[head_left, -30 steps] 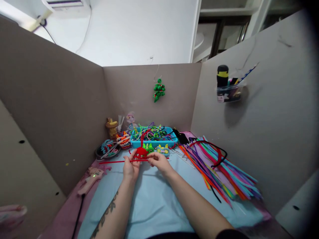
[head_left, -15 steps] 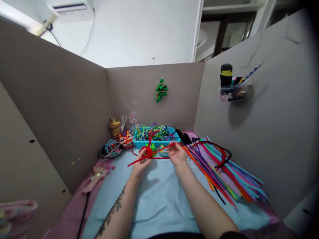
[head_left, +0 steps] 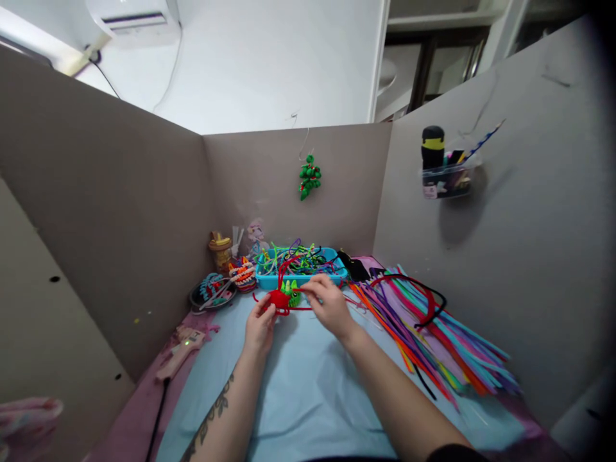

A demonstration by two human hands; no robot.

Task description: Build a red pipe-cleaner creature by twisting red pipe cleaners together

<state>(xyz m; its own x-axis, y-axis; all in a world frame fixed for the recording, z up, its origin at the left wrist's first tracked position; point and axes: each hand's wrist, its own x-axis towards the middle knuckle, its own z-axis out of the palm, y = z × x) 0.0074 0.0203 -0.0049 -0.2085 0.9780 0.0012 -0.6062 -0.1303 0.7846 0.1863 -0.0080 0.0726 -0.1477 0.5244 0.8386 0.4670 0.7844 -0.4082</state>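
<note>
My left hand (head_left: 260,324) grips a small red pipe-cleaner piece (head_left: 278,299), a round body with several loose red strands. Two or more strands rise from it toward the blue basket. My right hand (head_left: 328,304) is closed in a pinch on one red strand at the right of the body. Another red strand runs level below the right fingers. Just behind the red piece stands a small green figure (head_left: 292,294) with pointed ears, partly covered by it.
A blue basket (head_left: 271,281) of tangled pipe cleaners stands behind my hands. Bundles of coloured pipe cleaners (head_left: 433,333) lie at right. At left are a pink glue gun (head_left: 179,356), a dark bowl (head_left: 196,301) and an orange-white woven figure (head_left: 243,274). Grey panels surround the table.
My right hand has turned and moved a little left, closer to the red body, its fingers now pinching the strand. My left hand has shifted slightly left with the piece.
</note>
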